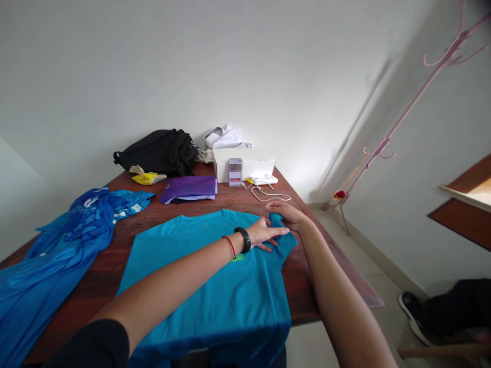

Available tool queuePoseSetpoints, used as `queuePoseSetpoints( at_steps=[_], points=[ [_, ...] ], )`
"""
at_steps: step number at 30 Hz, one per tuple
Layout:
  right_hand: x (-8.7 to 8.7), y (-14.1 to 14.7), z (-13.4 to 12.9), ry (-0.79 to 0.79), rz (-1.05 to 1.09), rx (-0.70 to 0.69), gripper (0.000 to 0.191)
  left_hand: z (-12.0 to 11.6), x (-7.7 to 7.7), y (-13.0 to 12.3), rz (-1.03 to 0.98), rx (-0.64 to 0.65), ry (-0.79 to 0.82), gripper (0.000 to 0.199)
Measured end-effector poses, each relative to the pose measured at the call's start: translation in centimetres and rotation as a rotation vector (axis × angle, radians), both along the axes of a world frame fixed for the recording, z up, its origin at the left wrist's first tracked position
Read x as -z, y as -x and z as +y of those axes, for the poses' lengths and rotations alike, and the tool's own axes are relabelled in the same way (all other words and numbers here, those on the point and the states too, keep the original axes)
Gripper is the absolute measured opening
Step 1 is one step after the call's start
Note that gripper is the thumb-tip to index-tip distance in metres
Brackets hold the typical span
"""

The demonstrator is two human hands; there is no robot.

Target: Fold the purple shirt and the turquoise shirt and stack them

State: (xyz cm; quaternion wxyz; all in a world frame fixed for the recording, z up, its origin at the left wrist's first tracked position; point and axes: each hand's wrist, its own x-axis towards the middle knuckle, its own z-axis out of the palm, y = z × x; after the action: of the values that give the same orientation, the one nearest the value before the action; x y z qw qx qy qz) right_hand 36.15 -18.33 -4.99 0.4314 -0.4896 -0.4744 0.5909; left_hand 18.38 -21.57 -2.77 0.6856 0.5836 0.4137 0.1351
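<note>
A teal T-shirt (184,266) lies spread over the table, its collar toward the wall and its hem hanging over the near edge. Small green print shows on its chest, partly covered by my wrist. My left hand (264,234), with a black wristband and a red string on its wrist, rests on the shirt by the right-hand sleeve, fingers stretched and apart. At that sleeve my right hand (287,214) pinches a raised fold of the fabric between thumb and fingers. The two hands are close together, and the left fingertips reach toward the fold.
Crumpled blue clothing (72,235) covers the left of the wooden table (303,286). Behind the shirt are folded purple clothing (190,189), a black backpack (157,151), a white box (245,156), a phone (235,172) and a white cable (268,194). A pink coat rack (414,105) stands right.
</note>
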Motion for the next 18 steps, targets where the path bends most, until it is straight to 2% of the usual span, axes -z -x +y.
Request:
queuePoseSetpoints(
  at_steps=[6, 11, 18],
  points=[
    [-0.6, 1.4, -0.4, 0.039, 0.025, -0.04, 0.024, 0.3, 0.5, 0.2, -0.114, 0.001, 0.079, 0.054],
    [-0.9, 2.0, -0.8, 0.058, 0.037, -0.08, 0.023, 0.6, 1.0, 0.0, -0.117, -0.06, 0.125, 0.059],
    [-0.8, 1.9, -0.8, 0.093, 0.109, -0.156, 0.032, 0.9, 0.9, 0.2, -0.11, -0.137, 0.134, 0.057]
  ],
)
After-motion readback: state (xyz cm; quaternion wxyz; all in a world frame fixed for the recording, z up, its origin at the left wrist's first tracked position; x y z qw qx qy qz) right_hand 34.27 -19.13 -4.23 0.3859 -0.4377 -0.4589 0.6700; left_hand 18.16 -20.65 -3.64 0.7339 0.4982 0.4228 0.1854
